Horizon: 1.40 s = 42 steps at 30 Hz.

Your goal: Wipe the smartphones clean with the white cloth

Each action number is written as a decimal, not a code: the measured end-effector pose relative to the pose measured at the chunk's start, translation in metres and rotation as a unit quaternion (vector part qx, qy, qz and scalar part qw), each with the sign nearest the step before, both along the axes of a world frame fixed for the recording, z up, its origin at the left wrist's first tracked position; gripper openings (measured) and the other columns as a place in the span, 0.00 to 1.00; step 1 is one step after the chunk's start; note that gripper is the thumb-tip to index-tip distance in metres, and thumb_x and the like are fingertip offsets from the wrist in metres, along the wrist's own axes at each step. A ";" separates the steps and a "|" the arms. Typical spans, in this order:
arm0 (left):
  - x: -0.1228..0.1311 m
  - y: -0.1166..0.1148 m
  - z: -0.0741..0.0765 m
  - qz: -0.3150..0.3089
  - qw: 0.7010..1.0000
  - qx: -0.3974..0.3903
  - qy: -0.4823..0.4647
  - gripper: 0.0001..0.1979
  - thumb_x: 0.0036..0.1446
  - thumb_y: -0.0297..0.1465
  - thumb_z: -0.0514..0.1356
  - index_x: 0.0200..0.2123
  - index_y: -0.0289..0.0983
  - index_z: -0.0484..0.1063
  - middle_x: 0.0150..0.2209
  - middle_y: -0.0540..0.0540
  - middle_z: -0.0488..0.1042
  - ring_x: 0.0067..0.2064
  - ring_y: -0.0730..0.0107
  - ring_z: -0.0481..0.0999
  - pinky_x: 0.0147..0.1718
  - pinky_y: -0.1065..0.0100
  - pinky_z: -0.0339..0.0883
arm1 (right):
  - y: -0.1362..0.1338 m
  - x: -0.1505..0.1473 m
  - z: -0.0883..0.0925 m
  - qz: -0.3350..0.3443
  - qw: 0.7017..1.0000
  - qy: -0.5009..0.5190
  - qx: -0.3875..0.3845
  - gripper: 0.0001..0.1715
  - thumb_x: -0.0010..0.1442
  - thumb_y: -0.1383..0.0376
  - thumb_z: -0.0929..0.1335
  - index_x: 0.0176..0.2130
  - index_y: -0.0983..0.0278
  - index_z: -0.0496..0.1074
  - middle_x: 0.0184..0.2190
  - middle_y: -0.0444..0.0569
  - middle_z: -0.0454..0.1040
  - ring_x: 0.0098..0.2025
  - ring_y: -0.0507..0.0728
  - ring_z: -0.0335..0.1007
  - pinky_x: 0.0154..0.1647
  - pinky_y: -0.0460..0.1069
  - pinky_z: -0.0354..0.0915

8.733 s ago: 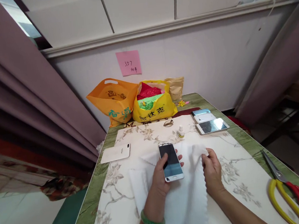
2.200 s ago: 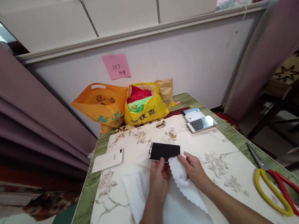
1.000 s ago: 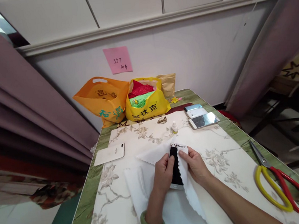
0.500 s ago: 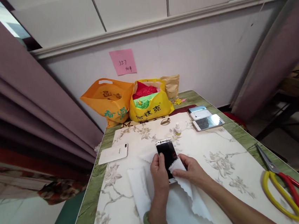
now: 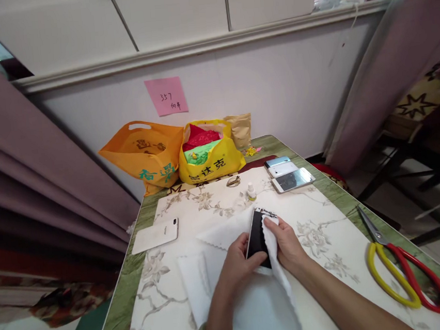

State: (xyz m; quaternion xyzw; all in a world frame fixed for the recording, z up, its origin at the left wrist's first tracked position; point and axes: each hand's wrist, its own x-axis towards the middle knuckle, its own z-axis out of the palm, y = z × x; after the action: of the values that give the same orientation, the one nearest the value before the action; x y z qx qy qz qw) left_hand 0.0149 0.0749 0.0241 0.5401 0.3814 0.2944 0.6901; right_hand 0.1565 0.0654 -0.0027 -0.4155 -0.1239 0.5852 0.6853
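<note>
A white-framed phone with a black screen [image 5: 255, 237] is tilted between both hands above the table. My left hand [image 5: 239, 259], with a green bangle at the wrist, grips its left and lower edge, thumb across the screen. My right hand [image 5: 287, 241] pinches a white cloth [image 5: 273, 243] against the phone's upper right side; its thumb lies on the cloth. The rest of the cloth hangs below the phone and spreads over the table. Fingers behind the phone are hidden.
A white phone [image 5: 156, 235] lies at left, several phones [image 5: 293, 179] at back right. A small bottle [image 5: 251, 191] stands behind the hands. Scissors [image 5: 387, 252] lie at right. An orange bag [image 5: 144, 151] and a yellow bag [image 5: 212, 165] stand against the wall.
The phone has tilted to the right. My right hand has moved up its side with the cloth, and my left thumb has shifted lower across the screen. The view has moved slightly right.
</note>
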 end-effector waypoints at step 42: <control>-0.011 0.014 -0.007 0.410 0.889 -0.066 -0.190 0.13 0.42 0.32 0.69 0.34 0.36 0.76 0.32 0.50 0.79 0.33 0.69 0.77 0.32 0.70 0.69 | -0.008 0.008 0.005 0.018 0.997 -0.078 -0.019 0.21 0.45 0.51 0.77 0.33 0.59 0.71 0.24 0.39 0.74 0.25 0.52 0.68 0.28 0.46 0.64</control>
State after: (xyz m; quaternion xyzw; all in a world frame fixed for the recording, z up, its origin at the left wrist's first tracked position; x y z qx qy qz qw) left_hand 0.0035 0.0885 0.0176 0.2227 0.4488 0.6228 0.6010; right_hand 0.1647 0.0577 0.0023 -0.4706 -0.1734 0.5652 0.6550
